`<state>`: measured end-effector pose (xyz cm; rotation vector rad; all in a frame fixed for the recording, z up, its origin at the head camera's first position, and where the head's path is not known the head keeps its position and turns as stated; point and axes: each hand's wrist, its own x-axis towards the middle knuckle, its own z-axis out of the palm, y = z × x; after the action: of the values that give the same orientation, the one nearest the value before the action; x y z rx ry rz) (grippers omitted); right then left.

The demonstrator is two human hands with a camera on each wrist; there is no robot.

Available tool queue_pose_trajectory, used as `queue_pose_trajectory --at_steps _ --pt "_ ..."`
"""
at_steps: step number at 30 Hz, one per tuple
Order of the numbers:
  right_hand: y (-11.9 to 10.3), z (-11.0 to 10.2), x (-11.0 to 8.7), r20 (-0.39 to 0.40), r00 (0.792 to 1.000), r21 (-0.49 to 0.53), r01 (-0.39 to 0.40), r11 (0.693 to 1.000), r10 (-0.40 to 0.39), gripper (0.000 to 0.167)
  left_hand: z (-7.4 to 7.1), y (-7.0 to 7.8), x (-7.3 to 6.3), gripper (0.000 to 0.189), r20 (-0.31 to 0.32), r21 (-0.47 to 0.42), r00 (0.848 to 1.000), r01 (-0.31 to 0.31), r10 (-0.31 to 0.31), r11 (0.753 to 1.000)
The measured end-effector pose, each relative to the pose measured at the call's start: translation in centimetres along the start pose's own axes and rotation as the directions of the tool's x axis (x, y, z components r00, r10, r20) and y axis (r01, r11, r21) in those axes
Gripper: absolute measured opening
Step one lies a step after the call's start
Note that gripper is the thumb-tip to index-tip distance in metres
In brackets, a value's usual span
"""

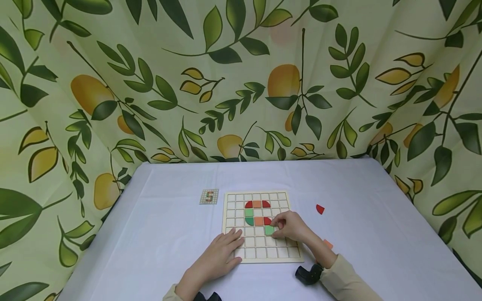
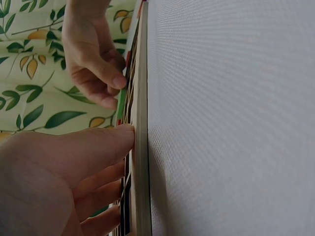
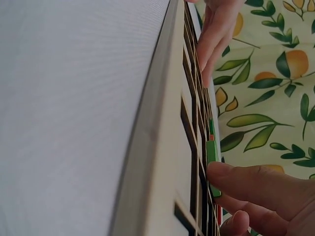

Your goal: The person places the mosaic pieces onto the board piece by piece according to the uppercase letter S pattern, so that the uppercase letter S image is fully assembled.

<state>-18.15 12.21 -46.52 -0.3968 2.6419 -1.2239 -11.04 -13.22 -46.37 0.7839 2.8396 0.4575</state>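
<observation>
A light wooden grid board (image 1: 276, 253) lies on the white table. Red, orange and green tiles form a curved figure in its upper middle, including a light green square (image 1: 249, 212) and a red rounded piece (image 1: 267, 220). My right hand (image 1: 291, 227) pinches another green square tile (image 1: 269, 230) just below that red piece; in the right wrist view the thumb meets the edge of this green tile (image 3: 211, 153). At the board's lower left, my left hand (image 1: 220, 254) rests with fingers extended over the grid, its thumb (image 2: 110, 145) along the near rim.
A small card (image 1: 208, 197) with a coloured grid figure lies left of the board's top. One loose red piece (image 1: 320, 209) is to the right, and an orange piece (image 1: 328, 243) shows partly behind the right forearm. A leaf-patterned curtain (image 1: 241, 83) hangs behind the table.
</observation>
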Motion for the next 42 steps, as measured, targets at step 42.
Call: queue_pose_trajectory --at_steps 42 --pt "1.1 -3.4 -2.5 -0.014 0.997 0.033 -0.081 0.996 0.082 0.02 -0.1 0.2 0.0 0.05 -0.003 0.022 1.0 0.002 -0.002 1.0"
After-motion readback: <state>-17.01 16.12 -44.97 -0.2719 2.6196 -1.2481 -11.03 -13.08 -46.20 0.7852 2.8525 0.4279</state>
